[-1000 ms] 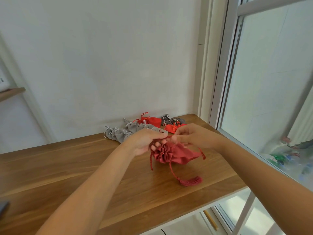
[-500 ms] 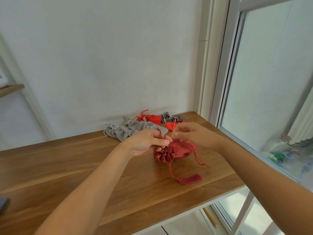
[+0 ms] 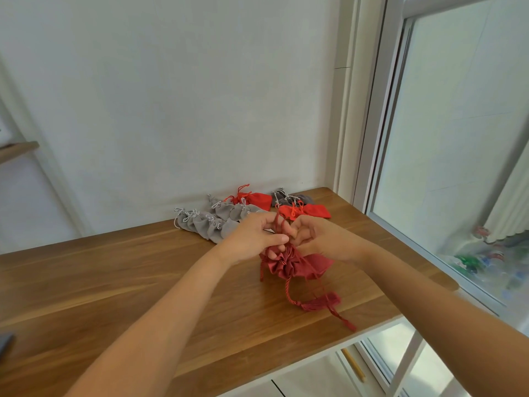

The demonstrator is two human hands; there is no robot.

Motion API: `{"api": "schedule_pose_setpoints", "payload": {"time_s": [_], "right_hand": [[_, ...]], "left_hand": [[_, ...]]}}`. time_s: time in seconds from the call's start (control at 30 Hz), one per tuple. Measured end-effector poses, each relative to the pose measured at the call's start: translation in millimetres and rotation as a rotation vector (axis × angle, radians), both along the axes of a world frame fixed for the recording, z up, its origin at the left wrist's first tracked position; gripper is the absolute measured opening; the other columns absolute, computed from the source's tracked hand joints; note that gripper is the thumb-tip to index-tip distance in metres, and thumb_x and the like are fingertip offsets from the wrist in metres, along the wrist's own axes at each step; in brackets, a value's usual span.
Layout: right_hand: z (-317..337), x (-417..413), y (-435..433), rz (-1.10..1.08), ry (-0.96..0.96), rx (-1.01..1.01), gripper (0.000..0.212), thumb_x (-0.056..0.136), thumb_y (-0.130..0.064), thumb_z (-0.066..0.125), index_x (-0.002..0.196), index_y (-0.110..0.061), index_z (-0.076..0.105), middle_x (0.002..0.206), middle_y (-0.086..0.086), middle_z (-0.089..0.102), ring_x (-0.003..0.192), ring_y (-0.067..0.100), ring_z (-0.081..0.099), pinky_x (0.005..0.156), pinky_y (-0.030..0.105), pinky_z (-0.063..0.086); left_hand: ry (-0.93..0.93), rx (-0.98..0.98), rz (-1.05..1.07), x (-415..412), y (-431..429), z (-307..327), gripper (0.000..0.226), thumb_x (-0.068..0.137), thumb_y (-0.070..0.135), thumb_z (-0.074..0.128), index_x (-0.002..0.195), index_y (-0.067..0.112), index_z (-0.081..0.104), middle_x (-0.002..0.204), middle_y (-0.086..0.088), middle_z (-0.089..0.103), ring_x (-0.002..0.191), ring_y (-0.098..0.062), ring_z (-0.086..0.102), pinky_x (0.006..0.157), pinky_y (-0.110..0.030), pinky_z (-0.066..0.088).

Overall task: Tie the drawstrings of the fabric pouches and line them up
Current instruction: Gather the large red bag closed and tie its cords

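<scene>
A dark red fabric pouch [image 3: 297, 265] with a gathered mouth lies on the wooden table [image 3: 143, 282]. Its cords rise between my hands, and tasselled cord ends [image 3: 323, 303] trail toward the front edge. My left hand [image 3: 254, 234] and my right hand [image 3: 317, 239] meet just above the pouch, each pinching the red drawstring [image 3: 279, 224]. Behind them lie several grey pouches [image 3: 206, 222] with tied cords, two bright red pouches [image 3: 254, 199] [image 3: 309, 211] and a darker grey pouch [image 3: 289, 198].
A white wall stands right behind the pouches. A window frame [image 3: 372, 167] borders the table on the right. The table's front edge [image 3: 286, 365] runs below the tassels. A wooden shelf [image 3: 17, 149] juts out at far left.
Both hands have drawn closer and lifted the drawstring upward into a loop between the fingers. The pouch has shifted slightly and a second tassel end now lies near the front edge.
</scene>
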State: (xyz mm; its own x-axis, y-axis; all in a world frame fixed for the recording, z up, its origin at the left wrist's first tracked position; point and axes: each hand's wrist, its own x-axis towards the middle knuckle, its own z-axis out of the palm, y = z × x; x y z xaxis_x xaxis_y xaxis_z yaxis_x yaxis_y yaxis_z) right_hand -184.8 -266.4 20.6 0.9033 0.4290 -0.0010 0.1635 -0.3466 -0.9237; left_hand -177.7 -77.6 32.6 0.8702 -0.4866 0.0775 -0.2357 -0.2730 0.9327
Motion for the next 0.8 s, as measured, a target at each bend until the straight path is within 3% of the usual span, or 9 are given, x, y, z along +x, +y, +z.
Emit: {"api": "schedule_pose_setpoints", "payload": {"time_s": [0.17, 0.27, 0.4, 0.53, 0.63, 0.73, 0.8], "right_hand": [[-1.1, -4.2, 2.2, 0.008, -0.009, 0.063, 0.035, 0.079, 0.022, 0.059, 0.085, -0.009, 0.046, 0.076, 0.007, 0.062, 0.063, 0.007, 0.059, 0.066, 0.019, 0.050], [-2.3, -3.4, 5.9, -0.039, 0.073, 0.203, 0.025, 0.085, 0.014, 0.058, 0.084, -0.009, 0.050, 0.073, 0.007, 0.058, 0.064, 0.010, 0.060, 0.062, 0.020, 0.049], [-5.5, -4.0, 4.6, -0.094, 0.226, 0.286, 0.011, 0.087, -0.003, 0.065, 0.093, -0.010, 0.059, 0.075, 0.001, 0.060, 0.066, 0.009, 0.056, 0.063, 0.020, 0.047], [-2.3, -7.1, 5.5, -0.087, 0.262, 0.479, 0.025, 0.081, 0.001, 0.067, 0.105, -0.005, 0.064, 0.075, -0.003, 0.067, 0.061, 0.002, 0.059, 0.055, 0.013, 0.042], [2.6, -9.6, 5.1, -0.126, 0.213, 0.469, 0.030, 0.070, 0.000, 0.074, 0.098, -0.006, 0.065, 0.069, -0.002, 0.068, 0.056, 0.003, 0.059, 0.052, 0.013, 0.043], [5.9, -10.7, 1.4, -0.138, 0.169, 0.424, 0.027, 0.067, 0.003, 0.076, 0.090, -0.005, 0.066, 0.067, 0.002, 0.069, 0.060, 0.008, 0.065, 0.063, 0.017, 0.053], [8.5, -11.3, 0.0, -0.134, 0.148, 0.384, 0.032, 0.060, -0.001, 0.079, 0.089, -0.005, 0.067, 0.068, 0.004, 0.070, 0.063, 0.011, 0.066, 0.070, 0.021, 0.054]], "left_hand": [[-0.213, 0.187, 0.081, -2.3, 0.2, -3.8, 0.015, 0.086, -0.002, 0.064, 0.088, 0.013, 0.065, 0.075, 0.004, 0.063, 0.061, -0.006, 0.061, 0.051, -0.020, 0.050], [-0.375, 0.227, 0.164, -3.3, -2.2, -9.4, 0.018, 0.082, 0.007, 0.071, 0.080, 0.024, 0.066, 0.078, 0.008, 0.068, 0.069, -0.018, 0.065, 0.066, -0.031, 0.054], [-0.382, 0.095, 0.288, -6.4, -3.4, -12.9, 0.010, 0.080, 0.016, 0.075, 0.080, 0.022, 0.068, 0.083, 0.009, 0.069, 0.066, -0.017, 0.062, 0.068, -0.028, 0.051], [-0.397, 0.061, 0.299, -10.4, -4.9, -12.5, 0.009, 0.080, 0.018, 0.075, 0.080, 0.021, 0.066, 0.081, 0.000, 0.069, 0.065, -0.018, 0.060, 0.066, -0.030, 0.050], [-0.372, 0.026, 0.275, -12.6, -6.9, -10.6, 0.009, 0.080, 0.015, 0.074, 0.079, 0.019, 0.067, 0.083, -0.002, 0.069, 0.061, -0.013, 0.057, 0.062, -0.028, 0.049], [-0.294, -0.039, 0.247, -15.0, -8.4, -8.5, 0.016, 0.081, 0.009, 0.074, 0.076, 0.023, 0.068, 0.077, -0.005, 0.069, 0.057, -0.011, 0.055, 0.055, -0.020, 0.045], [-0.247, -0.084, 0.239, -14.5, -8.8, -9.6, 0.023, 0.080, 0.007, 0.074, 0.072, 0.028, 0.069, 0.078, -0.014, 0.070, 0.061, -0.020, 0.057, 0.057, -0.026, 0.046]]}}
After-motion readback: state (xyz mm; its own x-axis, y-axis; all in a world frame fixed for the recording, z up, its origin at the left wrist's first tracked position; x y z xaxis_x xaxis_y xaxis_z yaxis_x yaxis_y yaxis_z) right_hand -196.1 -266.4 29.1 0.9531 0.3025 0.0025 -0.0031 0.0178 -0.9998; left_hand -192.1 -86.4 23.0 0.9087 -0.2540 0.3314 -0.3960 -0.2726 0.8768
